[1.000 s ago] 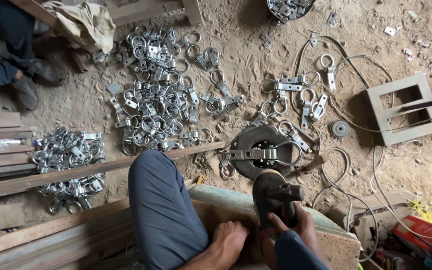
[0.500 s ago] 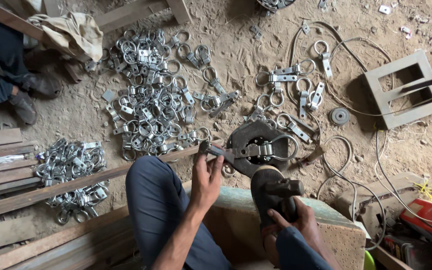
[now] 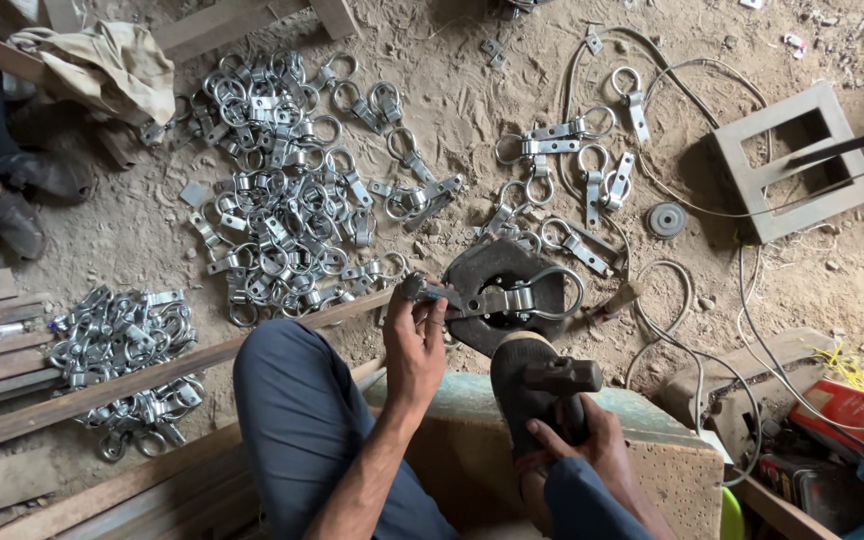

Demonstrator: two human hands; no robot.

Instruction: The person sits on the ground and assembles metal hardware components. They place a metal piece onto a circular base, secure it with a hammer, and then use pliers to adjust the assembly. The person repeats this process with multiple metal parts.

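Pinching the strap end of the ring latch [image 3: 512, 298] on the round iron block [image 3: 497, 290] with my left hand [image 3: 414, 345] fingers; right hand [image 3: 577, 440] clenched round the hammer [image 3: 562, 378] handle; latch looks stiff, light steel, best gripped by its flat strap

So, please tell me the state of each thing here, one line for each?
left hand: gripping the end of the ring clamp
ring clamp: lying flat across the round black block
round black block: on the sand, partly under the shoe
right hand: closed around the hammer
hammer: held low, head above the shoe
big pile of clamps: loose on the sand
square metal frame: lying flat
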